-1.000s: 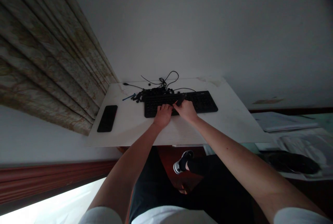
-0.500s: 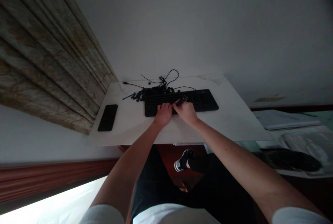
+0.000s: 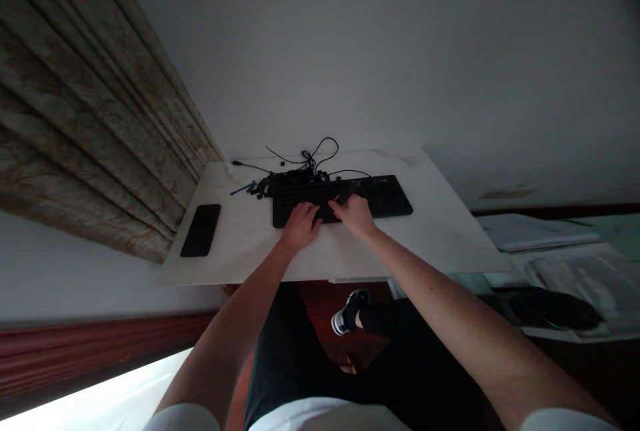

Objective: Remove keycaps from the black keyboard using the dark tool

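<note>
A black keyboard (image 3: pixel 390 199) lies on the white table, with a heap of small black pieces, apparently keycaps (image 3: pixel 265 183), along its back left edge. My left hand (image 3: pixel 301 224) rests on the front left part of the keyboard, fingers stretched and thumb apart, holding nothing. Over the middle of the keyboard my right hand (image 3: pixel 354 213) is closed around a slim dark tool (image 3: pixel 354 187), whose exact kind blends into the black keys. A thin blue stick-like tool (image 3: pixel 243 188) lies left of the heap.
A black phone (image 3: pixel 201 231) lies at the left of the white table (image 3: pixel 440 244). A black cable (image 3: pixel 327 140) curls behind the keyboard against the wall. Curtains (image 3: pixel 100 104) hang at left. Papers (image 3: pixel 530 231) and a dark round object (image 3: pixel 555 309) are at right.
My left hand has shifted slightly left and away from the right hand, its thumb now apart. The right hand has turned a little, and the dark tool shows less. The view has moved slightly.
</note>
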The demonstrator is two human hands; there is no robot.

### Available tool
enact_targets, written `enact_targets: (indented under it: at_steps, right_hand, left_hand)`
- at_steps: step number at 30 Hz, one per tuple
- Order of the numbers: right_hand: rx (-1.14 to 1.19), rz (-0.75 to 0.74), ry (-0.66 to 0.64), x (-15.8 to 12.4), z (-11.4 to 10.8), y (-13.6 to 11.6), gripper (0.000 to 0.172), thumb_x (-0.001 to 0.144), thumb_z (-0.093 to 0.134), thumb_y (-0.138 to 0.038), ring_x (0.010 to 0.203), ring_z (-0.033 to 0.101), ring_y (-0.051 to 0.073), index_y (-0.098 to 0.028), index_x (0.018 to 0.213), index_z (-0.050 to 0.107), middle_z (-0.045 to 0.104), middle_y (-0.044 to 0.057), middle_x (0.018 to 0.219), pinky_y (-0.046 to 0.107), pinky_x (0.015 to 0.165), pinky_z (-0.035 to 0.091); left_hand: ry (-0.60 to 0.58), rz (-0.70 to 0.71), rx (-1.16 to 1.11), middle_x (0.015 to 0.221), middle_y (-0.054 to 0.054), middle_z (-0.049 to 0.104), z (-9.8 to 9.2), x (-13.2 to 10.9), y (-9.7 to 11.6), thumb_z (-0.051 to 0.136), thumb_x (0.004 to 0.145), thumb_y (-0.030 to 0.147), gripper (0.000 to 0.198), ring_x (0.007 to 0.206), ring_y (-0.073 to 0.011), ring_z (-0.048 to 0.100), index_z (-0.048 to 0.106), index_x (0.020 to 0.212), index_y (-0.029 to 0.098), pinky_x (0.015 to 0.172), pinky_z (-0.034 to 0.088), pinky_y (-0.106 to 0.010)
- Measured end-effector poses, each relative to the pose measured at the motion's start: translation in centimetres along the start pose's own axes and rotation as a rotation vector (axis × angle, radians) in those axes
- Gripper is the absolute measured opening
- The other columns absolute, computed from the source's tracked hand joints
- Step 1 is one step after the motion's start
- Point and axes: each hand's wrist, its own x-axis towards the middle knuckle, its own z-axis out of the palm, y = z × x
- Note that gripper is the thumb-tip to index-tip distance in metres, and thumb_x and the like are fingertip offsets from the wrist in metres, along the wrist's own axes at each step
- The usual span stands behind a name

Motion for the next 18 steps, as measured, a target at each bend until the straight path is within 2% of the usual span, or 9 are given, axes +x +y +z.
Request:
enact_targets:
  at_steps: [5, 12, 18]
  right_hand:
    - [0.045, 0.053, 0.011, 0.1, 0.6, 0.1, 0.015, 0.09, 0.066, -0.03, 0.071, 0.074, 0.021, -0.017, 0.087, 0.073, 0.074, 0.006, 0.071, 0.028, 0.071, 0.055]
    - [-0.009, -0.012, 0.06, 0.1, 0.9, -0.5, 0.015, 0.088, 0.064, -0.027, 0.07, 0.073, 0.022, -0.017, 0.082, 0.074, 0.075, 0.006, 0.074, 0.029, 0.071, 0.053]
    - [0.07, -0.047, 0.145, -0.8, 1.4, -0.2, 0.019, 0.09, 0.061, -0.031, 0.064, 0.071, 0.02, -0.017, 0.084, 0.072, 0.073, 0.006, 0.069, 0.026, 0.061, 0.049]
  left_hand:
    - [0.052, -0.009, -0.006, 0.111, -0.01, 0.063, 0.0, -0.7, -1.0, 0.053, 0.1, 0.026, 0.023, 0.111, -0.0241, 0.056, 0.065, 0.116, 0.016, 0.099, 0.048, -0.039]
    - [-0.032, 0.018, 0.22, 0.11, -0.012, 0.064, -0.2, -0.1, -0.1, 0.047, 0.102, 0.023, 0.021, 0.107, -0.0259, 0.057, 0.062, 0.113, 0.015, 0.09, 0.046, -0.039]
    - [-0.078, 0.011, 0.344, 0.11, -0.014, 0.063, -0.8, 0.2, 1.0, 0.044, 0.102, 0.02, 0.02, 0.105, -0.0278, 0.057, 0.06, 0.11, 0.012, 0.088, 0.044, -0.04]
